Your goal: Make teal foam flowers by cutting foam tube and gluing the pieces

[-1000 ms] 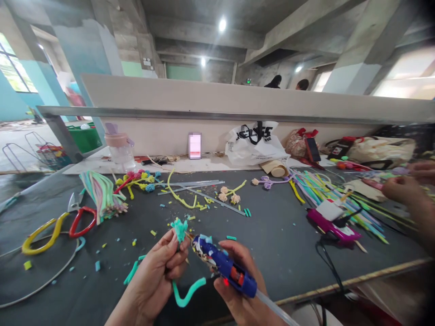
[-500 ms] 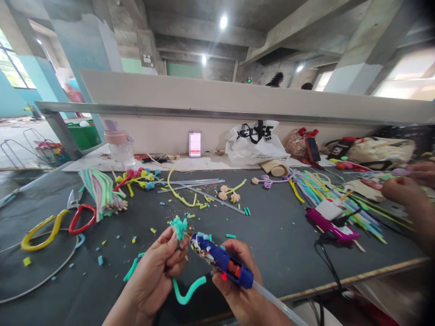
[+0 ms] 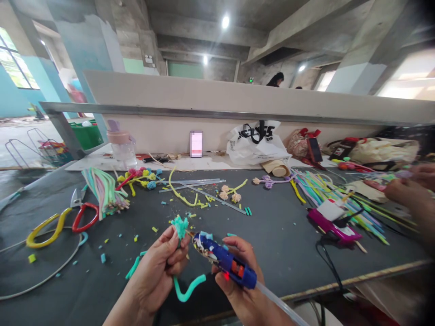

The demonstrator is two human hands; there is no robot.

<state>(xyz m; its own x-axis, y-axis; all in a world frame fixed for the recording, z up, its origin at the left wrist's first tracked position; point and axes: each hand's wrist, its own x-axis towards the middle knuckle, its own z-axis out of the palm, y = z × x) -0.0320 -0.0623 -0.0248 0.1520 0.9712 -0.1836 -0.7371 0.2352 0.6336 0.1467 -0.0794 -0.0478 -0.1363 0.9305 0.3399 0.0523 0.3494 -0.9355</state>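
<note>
Between its thumb and fingers, my left hand (image 3: 162, 262) pinches a turquoise pipe-cleaner flower (image 3: 180, 225). The flower's bent stem (image 3: 189, 293) hangs below the hand and curls to the right. My right hand (image 3: 243, 276) is wrapped around a blue hot glue gun (image 3: 220, 259), with a clear glue stick (image 3: 278, 302) coming out of its rear. A small red light glows on the gun near my thumb. The nozzle points at the base of the flower, close to my left fingers; whether it touches I cannot tell. Turquoise pieces (image 3: 133, 267) lie beside my left wrist.
Red-and-yellow-handled scissors (image 3: 73, 213) and a bundle of pastel stems (image 3: 103, 190) lie left. Finished peach flowers (image 3: 231, 194) and glue sticks (image 3: 200, 182) are behind my hands. A magenta glue gun (image 3: 335, 224) lies right, near a co-worker's hands (image 3: 404, 190). Offcuts dot the black tabletop (image 3: 272, 253).
The glue gun's nozzle has drawn back slightly to the right from the flower. My left hand keeps its pinch, and the whole view has shifted a little.
</note>
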